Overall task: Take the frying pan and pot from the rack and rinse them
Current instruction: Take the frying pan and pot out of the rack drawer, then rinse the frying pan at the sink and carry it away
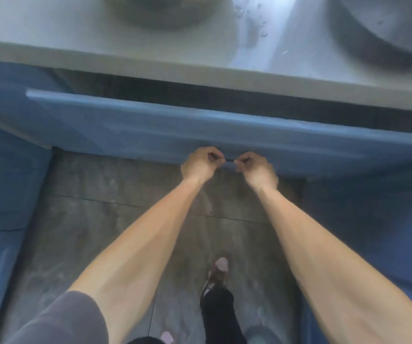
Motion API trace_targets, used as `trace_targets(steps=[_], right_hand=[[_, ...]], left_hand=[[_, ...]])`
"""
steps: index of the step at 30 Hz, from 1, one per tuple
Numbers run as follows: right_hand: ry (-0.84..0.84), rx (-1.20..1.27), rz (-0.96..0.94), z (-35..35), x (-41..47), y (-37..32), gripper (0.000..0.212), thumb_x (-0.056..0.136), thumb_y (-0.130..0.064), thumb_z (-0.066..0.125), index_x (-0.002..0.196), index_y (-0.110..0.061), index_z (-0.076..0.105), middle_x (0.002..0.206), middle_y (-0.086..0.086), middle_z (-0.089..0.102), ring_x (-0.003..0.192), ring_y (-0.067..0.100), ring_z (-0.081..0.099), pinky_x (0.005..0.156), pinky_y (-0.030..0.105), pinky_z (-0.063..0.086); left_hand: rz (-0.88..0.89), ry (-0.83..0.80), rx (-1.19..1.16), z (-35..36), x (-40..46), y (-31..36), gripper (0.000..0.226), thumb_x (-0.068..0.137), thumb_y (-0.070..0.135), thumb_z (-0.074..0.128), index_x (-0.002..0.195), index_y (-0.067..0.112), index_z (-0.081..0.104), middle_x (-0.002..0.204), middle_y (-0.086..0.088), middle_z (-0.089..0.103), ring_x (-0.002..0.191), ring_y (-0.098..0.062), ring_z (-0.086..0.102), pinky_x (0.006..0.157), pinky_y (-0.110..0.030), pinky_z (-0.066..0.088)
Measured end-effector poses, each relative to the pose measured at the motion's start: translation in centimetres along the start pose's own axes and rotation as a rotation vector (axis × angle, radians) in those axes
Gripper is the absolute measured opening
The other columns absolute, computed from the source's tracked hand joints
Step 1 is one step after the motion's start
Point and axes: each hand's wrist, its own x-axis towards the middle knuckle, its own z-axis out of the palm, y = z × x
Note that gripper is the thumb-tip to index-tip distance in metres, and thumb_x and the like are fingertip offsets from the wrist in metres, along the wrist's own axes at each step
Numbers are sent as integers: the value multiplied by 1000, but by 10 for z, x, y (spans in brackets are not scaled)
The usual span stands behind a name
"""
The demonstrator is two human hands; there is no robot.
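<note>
Both hands, left hand (198,163) and right hand (256,167), clench the dark handle (229,159) of the blue drawer (200,125), barely open; pull evenly and straight, since pan and pot remain out of sight.

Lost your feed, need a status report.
Left hand and right hand closed on drawer handle. Blue drawer partly open. Pan, pot not visible.

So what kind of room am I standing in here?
Most likely a kitchen: a pale countertop with a wet steel sink basin at its right, and blue cabinets below. Both the left hand and right hand grip a dark handle on a partly open blue drawer.
</note>
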Motion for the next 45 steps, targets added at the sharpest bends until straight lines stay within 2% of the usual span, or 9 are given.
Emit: trace_targets(steps=[11,16,20,23,26,29,33,38,45], right_hand=[[-107,-3,49,-24,72,-24,13,84,-47,59,89,-37,62,66,-20,62,82,3,57,71,25,38],[-199,33,170,-33,87,-34,9,77,-45,65,71,-39,66,81,-20,68,95,7,63,89,32,49],[-416,-174,161,-42,65,-54,37,93,-27,51,129,-17,54,139,4,50,128,23,47,108,37,36],[-543,-106,148,-76,21,-71,51,94,-32,51,140,-12,41,147,5,40,132,20,42,109,29,32],[-515,49,116,-148,-38,-88,62,76,-58,62,127,-23,56,133,-2,57,117,13,57,98,25,42],[-458,182,144,-231,-85,-88,23,87,-32,63,109,-26,65,111,-3,70,88,5,67,79,17,48],[-66,313,143,-334,-117,-80,7,85,-17,67,91,-20,68,91,-1,75,77,9,67,74,23,48],[231,90,85,-417,-92,-55,9,82,-14,67,83,-23,65,90,-8,69,84,11,63,76,17,44],[109,-258,-53,-445,-18,-7,35,74,-26,69,107,-29,58,112,-3,60,107,19,55,89,33,43]], left_hand=[[11,-110,22,-21,68,27,6,80,46,65,78,41,66,94,15,70,90,-3,63,74,-25,44],[-29,-188,-11,-25,76,30,7,82,40,66,82,33,68,92,12,68,87,-6,61,67,-23,41],[-153,-389,43,-28,58,46,45,93,27,55,136,16,46,132,-1,54,118,-20,53,101,-32,41],[-86,-562,106,-54,19,80,52,95,29,49,144,19,34,144,-4,44,130,-24,45,107,-33,37],[154,-559,25,-100,-24,124,33,89,36,55,122,34,58,121,11,63,114,-7,58,102,-30,43],[308,-571,-64,-136,-47,175,21,87,45,56,107,44,63,101,24,67,98,9,60,91,-21,46],[422,-465,-172,-143,-24,234,17,90,29,58,106,34,61,102,12,66,100,-9,62,89,-29,49],[373,-314,-65,-125,23,278,20,89,29,58,107,23,62,117,-2,65,114,-19,57,94,-35,45],[306,-216,-62,-101,39,312,25,88,16,59,112,20,60,115,2,62,115,-23,56,92,-32,42]])
